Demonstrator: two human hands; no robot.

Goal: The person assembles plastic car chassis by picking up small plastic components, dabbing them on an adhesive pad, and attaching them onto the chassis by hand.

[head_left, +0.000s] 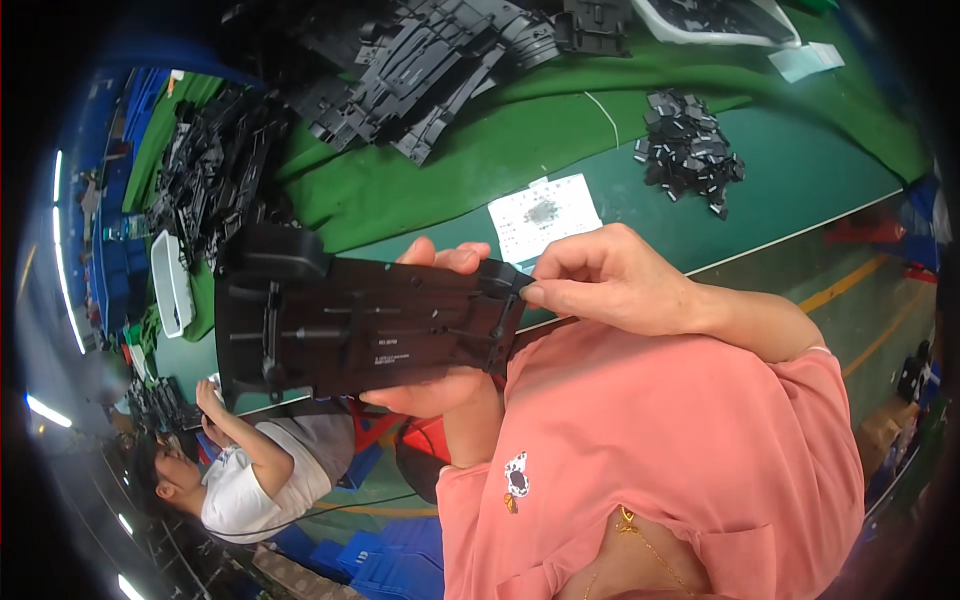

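A long black plastic panel, ribbed and with small pale marks on its face, is held up over the table's near edge. My left hand wraps around it from beneath, thumb on the near side and fingertips showing past the far side. At the panel's right end, my right hand pinches a small black plastic piece against the corner. Whether that piece is separate from the panel or fixed to it, I cannot tell.
Small black pieces lie heaped on the green table, beside a printed white sheet. Larger black panels are piled at the far side, more parts at the left. White trays stand about. A co-worker sits at the left.
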